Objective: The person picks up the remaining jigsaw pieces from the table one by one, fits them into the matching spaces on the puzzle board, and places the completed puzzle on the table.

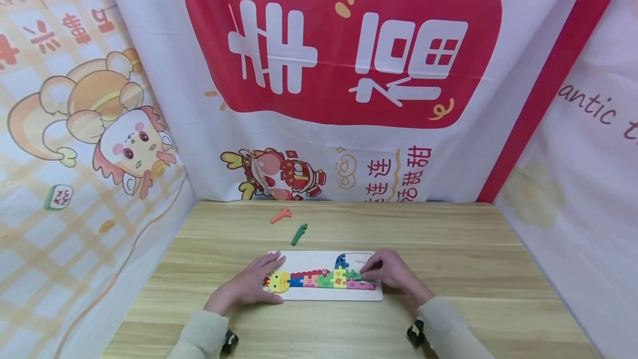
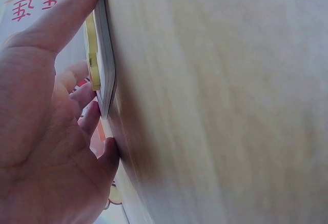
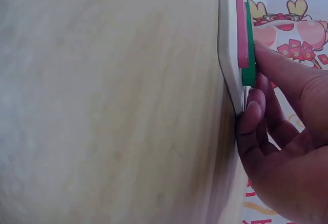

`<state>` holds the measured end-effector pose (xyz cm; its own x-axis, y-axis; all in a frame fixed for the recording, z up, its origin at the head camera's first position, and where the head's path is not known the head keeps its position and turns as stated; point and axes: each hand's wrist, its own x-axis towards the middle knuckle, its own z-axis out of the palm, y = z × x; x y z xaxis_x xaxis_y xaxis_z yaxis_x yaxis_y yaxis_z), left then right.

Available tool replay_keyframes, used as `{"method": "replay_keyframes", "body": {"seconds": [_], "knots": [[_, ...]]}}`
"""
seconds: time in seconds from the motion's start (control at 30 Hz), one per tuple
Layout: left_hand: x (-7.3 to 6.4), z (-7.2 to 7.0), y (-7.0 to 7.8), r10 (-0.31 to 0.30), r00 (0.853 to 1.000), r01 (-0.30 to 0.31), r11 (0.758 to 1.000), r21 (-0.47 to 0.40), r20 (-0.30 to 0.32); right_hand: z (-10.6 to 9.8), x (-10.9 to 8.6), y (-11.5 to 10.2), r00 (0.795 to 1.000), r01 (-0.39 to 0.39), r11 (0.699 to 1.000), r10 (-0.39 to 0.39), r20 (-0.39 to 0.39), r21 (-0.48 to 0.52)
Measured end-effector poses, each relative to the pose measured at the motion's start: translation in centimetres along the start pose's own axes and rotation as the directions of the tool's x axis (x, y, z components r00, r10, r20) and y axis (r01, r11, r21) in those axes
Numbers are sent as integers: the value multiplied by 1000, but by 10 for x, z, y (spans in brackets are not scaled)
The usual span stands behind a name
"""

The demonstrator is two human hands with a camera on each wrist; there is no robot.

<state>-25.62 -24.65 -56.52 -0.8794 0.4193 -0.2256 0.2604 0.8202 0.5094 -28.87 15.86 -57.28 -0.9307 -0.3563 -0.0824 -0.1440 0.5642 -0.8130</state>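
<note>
A white giraffe puzzle board lies on the table, with a yellow giraffe head at its left end and colourful interlocking pieces along the body. My left hand spans that left end, thumb by the near edge and fingers spread toward the far edge. At the right end, my right hand pinches a green puzzle piece over the board. In the right wrist view this piece sits above a pink piece, the thumb against it and the other fingers curled by the board's corner. The index fingertip is hidden there.
Beyond the board lie two loose pieces, one orange and one dark green. Printed cloth hangs behind the wooden table and along both sides. A black wrist device shows below the right sleeve.
</note>
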Motion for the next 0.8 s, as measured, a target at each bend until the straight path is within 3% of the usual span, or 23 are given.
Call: {"method": "replay_keyframes", "body": {"seconds": [0.8], "knots": [[-1, -1, 1, 15, 1000, -15, 1000, 0, 0, -1, 1, 2, 1000, -26, 1000, 26, 12, -14]]}}
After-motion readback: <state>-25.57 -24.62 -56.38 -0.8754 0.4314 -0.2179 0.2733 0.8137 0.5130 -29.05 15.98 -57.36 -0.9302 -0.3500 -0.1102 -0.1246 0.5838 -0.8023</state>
